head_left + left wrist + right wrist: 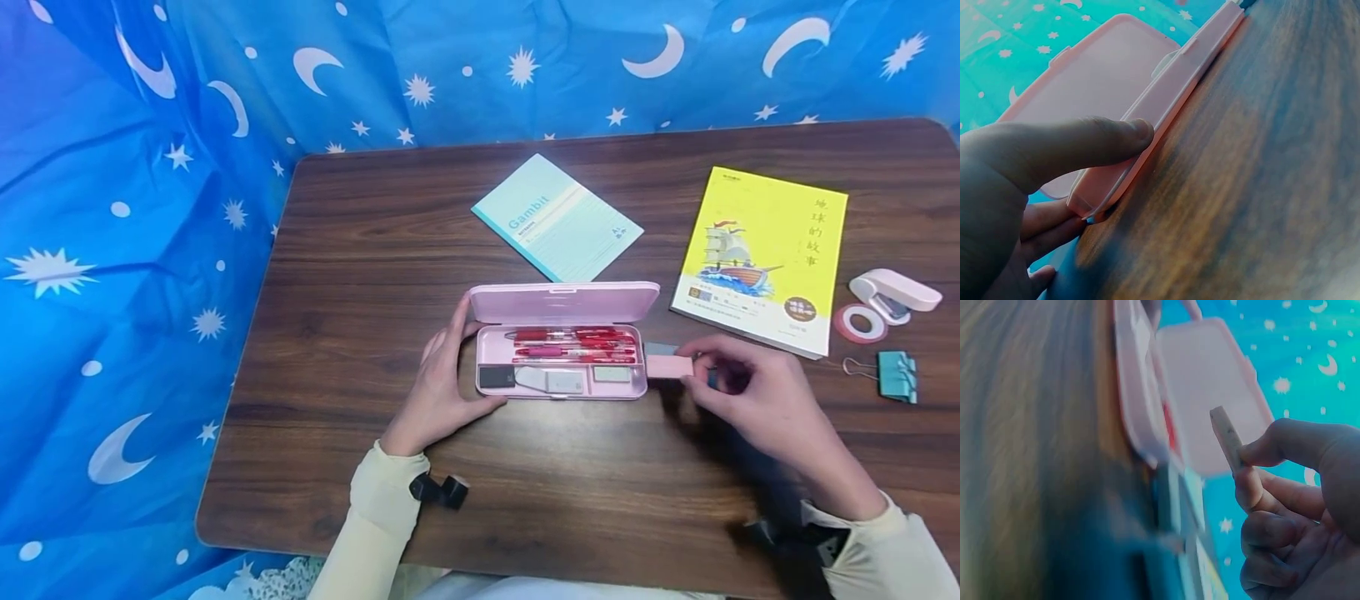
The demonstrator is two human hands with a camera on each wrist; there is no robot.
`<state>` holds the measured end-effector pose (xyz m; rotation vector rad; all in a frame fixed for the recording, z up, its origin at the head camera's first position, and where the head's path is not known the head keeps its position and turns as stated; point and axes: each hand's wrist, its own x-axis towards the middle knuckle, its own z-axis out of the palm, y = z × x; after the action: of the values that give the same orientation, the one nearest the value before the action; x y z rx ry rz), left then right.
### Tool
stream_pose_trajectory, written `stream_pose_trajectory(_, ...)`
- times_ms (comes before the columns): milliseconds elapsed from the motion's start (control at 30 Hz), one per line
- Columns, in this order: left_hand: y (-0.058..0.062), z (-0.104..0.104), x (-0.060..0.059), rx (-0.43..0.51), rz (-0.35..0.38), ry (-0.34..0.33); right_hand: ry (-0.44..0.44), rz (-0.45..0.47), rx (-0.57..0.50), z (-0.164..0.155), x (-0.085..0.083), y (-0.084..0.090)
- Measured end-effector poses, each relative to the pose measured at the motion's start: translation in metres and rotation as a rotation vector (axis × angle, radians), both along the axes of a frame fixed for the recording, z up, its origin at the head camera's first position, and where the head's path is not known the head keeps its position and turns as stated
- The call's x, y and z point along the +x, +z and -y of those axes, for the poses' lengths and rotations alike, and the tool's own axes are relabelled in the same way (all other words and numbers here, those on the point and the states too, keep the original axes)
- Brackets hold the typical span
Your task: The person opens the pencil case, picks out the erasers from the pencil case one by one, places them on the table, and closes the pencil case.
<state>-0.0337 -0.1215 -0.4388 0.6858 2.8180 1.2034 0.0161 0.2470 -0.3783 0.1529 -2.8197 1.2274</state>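
Note:
An open pink pencil case (pixel 562 362) lies mid-table with its lid (pixel 564 302) raised; inside are red pens (pixel 573 343) and small erasers. My left hand (pixel 442 379) grips the case's left end, thumb along the front edge (pixel 1094 140) and fingers behind the case (pixel 1147 106). My right hand (pixel 750 392) pinches a pale pink eraser (pixel 670 366) just off the case's right end, held between thumb and fingertips. In the right wrist view the eraser (pixel 1227 436) sticks up from the fingers (pixel 1285 447) beside the open case (pixel 1166 400).
On the wooden table (pixel 375 275) lie a light blue notebook (pixel 557 217) behind the case and a yellow book (pixel 765 254) at right. Further right are a pink stapler (pixel 894 293), a tape roll (pixel 861 322) and teal binder clips (pixel 896 373). Blue star-patterned cloth (pixel 135 250) surrounds the table.

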Motion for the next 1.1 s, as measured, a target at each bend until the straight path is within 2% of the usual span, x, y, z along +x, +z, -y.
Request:
stream_pose_trajectory(100,0.0,-0.001,0.0,0.003,0.008,0.002,-0.018,0.024,0.037,-0.01,0.005,-0.006)
stream_pose_trajectory(333,0.001,0.001,-0.001,0.004,0.02,0.001,0.033,-0.015,0.132,-0.014,0.004,-0.02)
stream_pose_trajectory(600,0.001,0.0,-0.001,0.004,0.018,-0.003,0.061,-0.021,0.221,-0.014,0.004,-0.022)
stream_pose_trajectory(833,-0.001,0.001,-0.001,0.006,0.015,-0.01,0.05,-0.004,0.34,-0.012,0.003,-0.022)
stream_pose_trajectory(933,-0.001,0.001,-0.001,0.008,0.013,-0.015,0.037,-0.027,0.345,-0.007,0.002,-0.018)
stream_pose_trajectory(1100,-0.001,0.001,-0.001,0.005,0.01,-0.014,0.057,-0.132,0.28,0.013,-0.001,-0.012)
